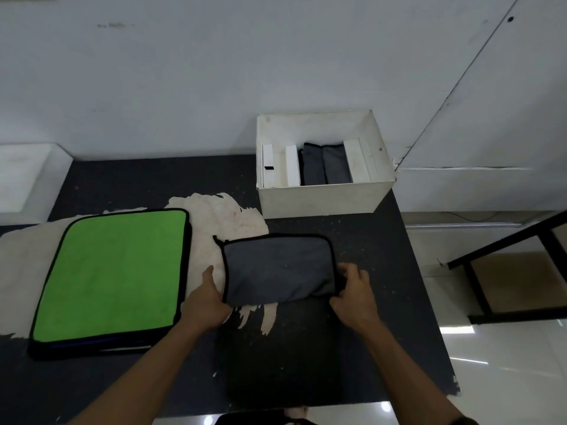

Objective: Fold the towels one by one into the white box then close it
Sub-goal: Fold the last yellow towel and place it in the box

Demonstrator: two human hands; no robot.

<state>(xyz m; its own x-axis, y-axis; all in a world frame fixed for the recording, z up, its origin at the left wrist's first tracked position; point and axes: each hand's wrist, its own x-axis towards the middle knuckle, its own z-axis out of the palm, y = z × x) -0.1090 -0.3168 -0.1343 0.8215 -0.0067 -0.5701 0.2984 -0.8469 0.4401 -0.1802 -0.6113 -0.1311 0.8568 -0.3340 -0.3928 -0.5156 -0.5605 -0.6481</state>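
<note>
Head view: left hand (206,297) and right hand (352,289) pinch the grey towel's (277,266) near corners, mid-fold, just in front of the white box (319,199) awaiting it.

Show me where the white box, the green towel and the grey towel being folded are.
white box (319,200): head view, on its front wall.
green towel (113,271): head view, middle of its flat top face.
grey towel (277,268): head view, middle of the folded cloth between both hands.

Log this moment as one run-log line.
step: folding grey towel | left hand: gripping its edge | right hand: gripping its edge | white box: open, two folded towels inside
</note>
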